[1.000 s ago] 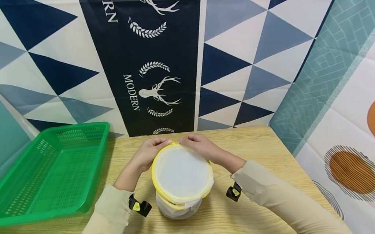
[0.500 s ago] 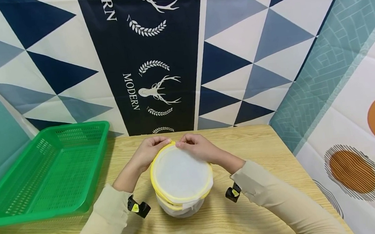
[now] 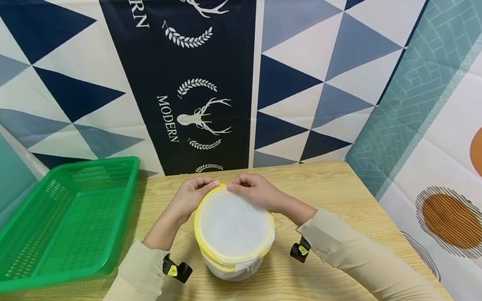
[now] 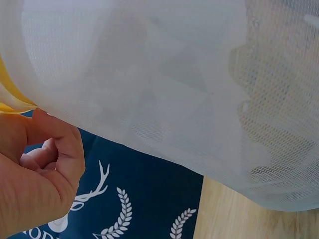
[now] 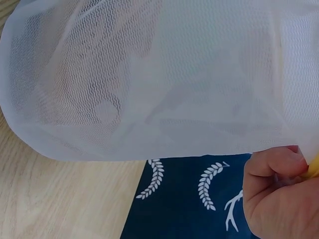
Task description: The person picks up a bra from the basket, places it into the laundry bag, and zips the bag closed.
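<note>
A white mesh laundry bag [image 3: 235, 224] with yellow trim stands upright on the wooden table, its round top facing up. At the far side of its rim, my left hand [image 3: 189, 201] pinches the yellow edge between thumb and fingers. Just right of it, my right hand [image 3: 258, 192] pinches the same edge, the two thumbs close together. The left wrist view has the bag's sheer side wall [image 4: 164, 79] above my curled left hand [image 4: 42, 172]. In the right wrist view, my right hand [image 5: 279, 189] grips near the yellow trim [image 5: 314, 167]. Small parts under the fingertips are hidden.
A green plastic basket [image 3: 113, 231] with perforated sides is at the left of the table [image 3: 330, 257]. Patterned cloth [image 3: 295, 80] hangs behind the table's far edge, and more cloth [image 3: 448, 191] covers the right side.
My right hand has shifted slightly left along the far rim, its thumb now closer to the left one. My left hand stays at the edge, and the bag has barely moved.
</note>
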`<state>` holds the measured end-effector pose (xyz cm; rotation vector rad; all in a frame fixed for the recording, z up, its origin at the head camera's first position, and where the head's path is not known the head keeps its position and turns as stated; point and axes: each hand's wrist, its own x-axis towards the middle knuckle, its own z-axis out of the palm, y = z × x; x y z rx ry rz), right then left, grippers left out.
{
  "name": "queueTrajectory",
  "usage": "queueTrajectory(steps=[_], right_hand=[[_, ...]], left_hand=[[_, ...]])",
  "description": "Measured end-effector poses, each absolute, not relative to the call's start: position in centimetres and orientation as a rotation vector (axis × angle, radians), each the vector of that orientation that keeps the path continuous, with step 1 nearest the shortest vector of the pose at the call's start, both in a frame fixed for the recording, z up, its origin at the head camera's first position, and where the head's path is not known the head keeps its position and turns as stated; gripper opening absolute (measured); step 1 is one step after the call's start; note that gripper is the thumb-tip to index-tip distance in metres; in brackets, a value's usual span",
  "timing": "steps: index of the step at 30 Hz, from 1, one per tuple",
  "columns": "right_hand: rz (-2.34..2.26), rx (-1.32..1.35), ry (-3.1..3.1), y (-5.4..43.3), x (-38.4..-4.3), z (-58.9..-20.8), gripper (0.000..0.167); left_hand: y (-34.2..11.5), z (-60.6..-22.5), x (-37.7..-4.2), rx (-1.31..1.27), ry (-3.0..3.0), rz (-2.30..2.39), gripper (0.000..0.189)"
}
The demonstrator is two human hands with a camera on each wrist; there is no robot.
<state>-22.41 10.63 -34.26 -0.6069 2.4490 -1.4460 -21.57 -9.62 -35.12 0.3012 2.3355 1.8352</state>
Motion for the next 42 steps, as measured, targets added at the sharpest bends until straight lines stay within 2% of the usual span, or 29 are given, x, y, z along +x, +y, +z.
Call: queueTrajectory(steps=[26, 32, 42], right_hand=[[-1.449, -0.520, 2.420, 11.1, -22.4, -34.4, 0.027], [-1.427, -0.497, 2.466, 11.3, -23.1, -34.1, 0.037], [-1.244, -0.707, 2.572, 10.4, -23.8, -33.3, 0.022]], left_hand=[[-10.5, -35.5, -21.0, 0.194, 2.307, 1.847, 0.031], [-10.3, -35.4, -21.0, 0.186, 2.309, 1.860, 0.031], [-10.0, -35.3, -21.2, 0.188, 2.296, 1.860, 0.032]])
